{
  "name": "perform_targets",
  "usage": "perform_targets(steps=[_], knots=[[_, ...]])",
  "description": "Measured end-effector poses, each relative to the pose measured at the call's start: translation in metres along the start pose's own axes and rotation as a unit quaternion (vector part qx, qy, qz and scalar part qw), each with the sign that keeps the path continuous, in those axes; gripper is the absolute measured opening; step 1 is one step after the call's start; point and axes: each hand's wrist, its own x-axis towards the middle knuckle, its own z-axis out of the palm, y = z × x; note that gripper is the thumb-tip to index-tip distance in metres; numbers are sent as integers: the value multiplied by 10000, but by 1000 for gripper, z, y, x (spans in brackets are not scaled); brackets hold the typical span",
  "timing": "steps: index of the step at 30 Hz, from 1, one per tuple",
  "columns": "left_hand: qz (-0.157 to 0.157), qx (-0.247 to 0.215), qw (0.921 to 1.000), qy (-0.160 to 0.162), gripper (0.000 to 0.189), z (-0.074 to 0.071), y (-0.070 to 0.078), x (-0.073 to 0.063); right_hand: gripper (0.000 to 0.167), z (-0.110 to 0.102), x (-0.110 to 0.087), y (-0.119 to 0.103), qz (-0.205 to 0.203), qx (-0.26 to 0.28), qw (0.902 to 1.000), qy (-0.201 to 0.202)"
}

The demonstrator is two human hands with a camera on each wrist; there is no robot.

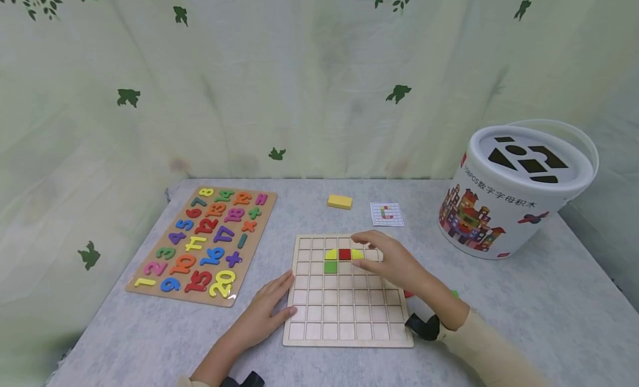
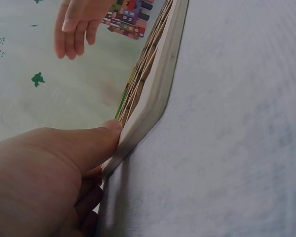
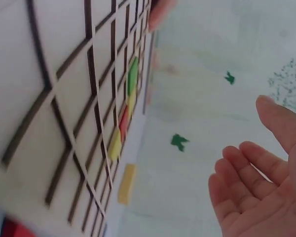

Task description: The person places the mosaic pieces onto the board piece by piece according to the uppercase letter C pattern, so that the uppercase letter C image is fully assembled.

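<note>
A wooden grid board (image 1: pixel 346 326) lies flat, holding a red square block (image 1: pixel 344 254) between a left yellow rounded-corner block (image 1: pixel 331 255) and a right one (image 1: pixel 357 254). Below the left yellow block sits a green square block (image 1: pixel 330 267). My left hand (image 1: pixel 267 309) rests against the board's left edge, its thumb (image 2: pixel 96 143) touching the rim in the left wrist view. Over the board's upper right hovers my right hand (image 1: pixel 391 259), thumb and fingers apart. Nothing lies between its fingers in the right wrist view.
A pattern card (image 1: pixel 386 214) and a yellow block (image 1: pixel 340 202) lie behind the board. The number puzzle board (image 1: pixel 254 243) is at left, a white lidded bucket (image 1: pixel 499 209) at right. Partly hidden by my right arm are a red piece (image 1: pixel 408 293) and a green piece (image 1: pixel 455 293).
</note>
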Motion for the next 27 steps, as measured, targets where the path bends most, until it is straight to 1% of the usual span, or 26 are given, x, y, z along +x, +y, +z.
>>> perform_targets(steps=[3,8,12,16,18,24,27], knots=[[-27,-39,10000,8,64,0,0,0,52,-15,-14,0,70,-223,9994,235],[-35,-44,10000,19,64,0,0,0,57,-35,-41,4,481,-606,9961,429],[-34,-20,10000,21,64,0,0,0,60,-45,-64,14,734,-650,9941,455],[-31,-16,10000,9,64,0,1,1,58,-50,-86,27,792,-772,9927,488],[-43,-21,10000,3,64,0,1,0,58,-51,-95,33,928,-861,9909,457],[-25,-6,10000,-2,64,0,1,0,60,-55,-114,46,1678,-950,9811,168],[-4,-7,10000,-13,64,0,1,0,57,-56,-121,52,1852,-986,9777,114]])
